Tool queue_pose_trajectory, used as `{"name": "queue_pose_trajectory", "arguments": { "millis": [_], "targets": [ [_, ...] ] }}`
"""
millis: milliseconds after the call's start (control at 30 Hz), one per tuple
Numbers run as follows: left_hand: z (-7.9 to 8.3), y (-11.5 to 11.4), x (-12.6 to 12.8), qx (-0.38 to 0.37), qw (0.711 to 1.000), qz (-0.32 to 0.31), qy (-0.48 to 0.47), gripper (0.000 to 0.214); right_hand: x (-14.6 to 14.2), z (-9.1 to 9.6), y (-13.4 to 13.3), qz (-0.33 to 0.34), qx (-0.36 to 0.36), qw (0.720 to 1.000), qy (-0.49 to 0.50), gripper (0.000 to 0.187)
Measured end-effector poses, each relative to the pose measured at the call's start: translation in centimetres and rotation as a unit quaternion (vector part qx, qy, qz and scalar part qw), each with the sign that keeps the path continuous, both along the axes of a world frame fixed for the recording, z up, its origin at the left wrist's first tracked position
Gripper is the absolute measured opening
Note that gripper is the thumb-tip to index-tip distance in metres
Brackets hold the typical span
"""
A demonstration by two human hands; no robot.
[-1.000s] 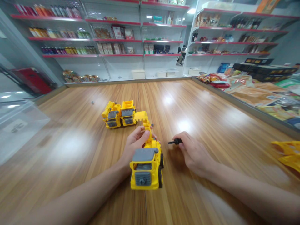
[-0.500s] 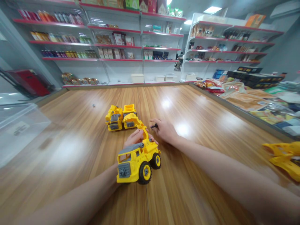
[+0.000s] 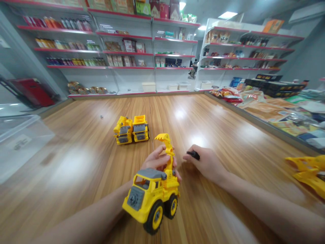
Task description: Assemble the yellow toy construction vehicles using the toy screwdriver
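Our right hand [image 3: 207, 165] has drawn back beside the toy digger [image 3: 152, 198], fingers [image 3: 189, 157] pinching a black piece [image 3: 195, 155], left hand [image 3: 156, 162] gripping its boom [image 3: 169, 153]; fitting probably needs alignment.

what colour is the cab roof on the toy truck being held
Grey cab roof on the yellow plastic toy truck; head view shows it.
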State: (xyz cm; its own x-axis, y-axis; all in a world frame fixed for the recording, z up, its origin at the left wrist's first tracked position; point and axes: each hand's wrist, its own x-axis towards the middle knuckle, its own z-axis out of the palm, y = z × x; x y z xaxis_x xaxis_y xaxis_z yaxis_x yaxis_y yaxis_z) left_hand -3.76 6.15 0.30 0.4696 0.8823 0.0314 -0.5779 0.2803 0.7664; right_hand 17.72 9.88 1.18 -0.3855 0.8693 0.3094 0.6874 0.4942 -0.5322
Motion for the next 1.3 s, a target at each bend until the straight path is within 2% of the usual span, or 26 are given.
{"name": "queue_pose_trajectory", "arguments": {
  "millis": [67,167,267,433,733,933,1300],
  "targets": [
    [-0.2,-0.5,0.7,-0.003,1.000,-0.007,-0.001,0.024,0.5,0.5,-0.4,0.017,0.007,0.999,0.049,0.021],
    [-0.5,-1.4,1.6,-0.010,1.000,-0.015,0.000,0.013,0.3,1.3,-1.0,0.081,0.015,0.988,0.130,0.016],
    [-0.3,-2.4,2.3,-0.023,0.999,-0.017,0.018,0.007,-0.2,1.8,-1.8,0.117,0.036,0.981,0.150,0.011],
    [0.7,-3.4,2.7,-0.054,0.998,-0.023,0.037,0.010,-0.6,1.8,-2.8,0.109,0.070,0.980,0.150,0.015],
    [0.5,-3.2,2.7,-0.062,0.997,-0.020,0.028,0.007,-0.4,1.2,-2.3,0.119,0.026,0.983,0.138,0.007],
    [0.5,-3.5,2.8,-0.057,0.997,-0.034,0.029,0.009,-0.6,1.2,-2.7,0.126,-0.022,0.979,0.160,0.006],
    [1.2,-3.6,2.8,-0.066,0.996,-0.056,0.034,0.017,-0.7,1.3,-2.8,0.113,-0.061,0.978,0.166,0.011]
  ]
}}
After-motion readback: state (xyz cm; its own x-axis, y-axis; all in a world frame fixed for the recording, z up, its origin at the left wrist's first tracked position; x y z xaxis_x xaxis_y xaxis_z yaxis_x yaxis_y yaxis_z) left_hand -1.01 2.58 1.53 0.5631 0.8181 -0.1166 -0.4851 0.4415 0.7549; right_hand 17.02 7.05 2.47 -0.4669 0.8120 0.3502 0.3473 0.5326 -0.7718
